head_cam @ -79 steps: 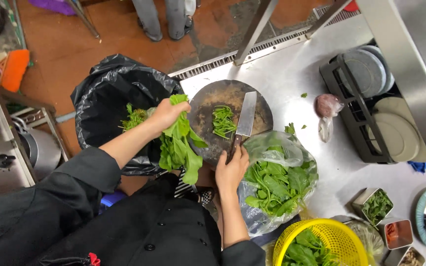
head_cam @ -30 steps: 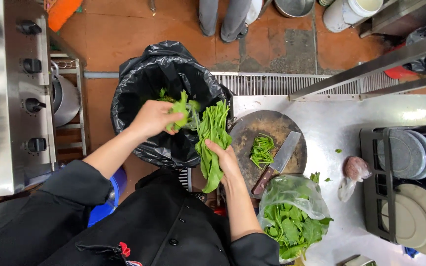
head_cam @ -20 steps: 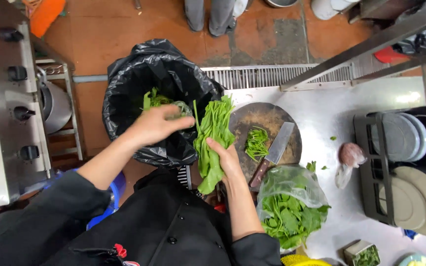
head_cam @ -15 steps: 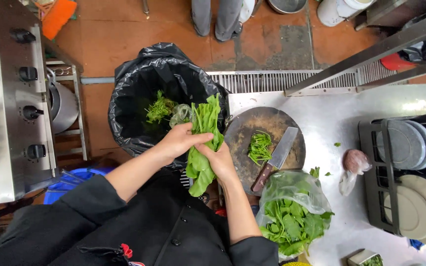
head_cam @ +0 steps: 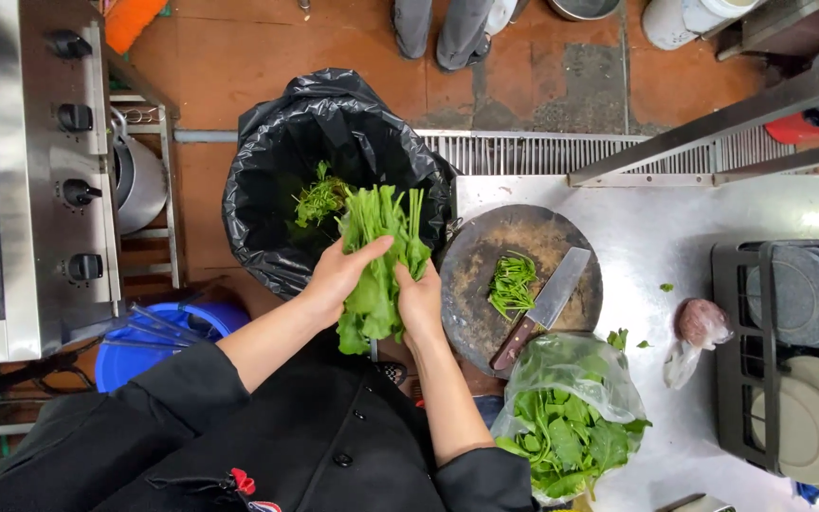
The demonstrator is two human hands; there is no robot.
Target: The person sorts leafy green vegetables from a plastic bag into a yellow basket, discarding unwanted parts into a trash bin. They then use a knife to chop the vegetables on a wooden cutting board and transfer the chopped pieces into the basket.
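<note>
Green leaves are filling a clear bag [head_cam: 569,417] lying nearest the person, just right of the board [head_cam: 485,275] on the steel counter [head_cam: 675,237]. Left of the board, the left hand [head_cam: 338,275] and right hand [head_cam: 419,303] are both closing around one bunch of greens [head_cam: 376,261], fingers wrapping its middle, stems pointing up over the bin [head_cam: 277,161]. On the board, a small pile of cut stems [head_cam: 512,282] is lying beside a cleaver [head_cam: 547,303]. Beyond the hands, left of the board, the black-lined bin is holding trimmed scraps [head_cam: 319,197]. Farther right of the board, plates [head_cam: 798,294] are standing in a rack.
</note>
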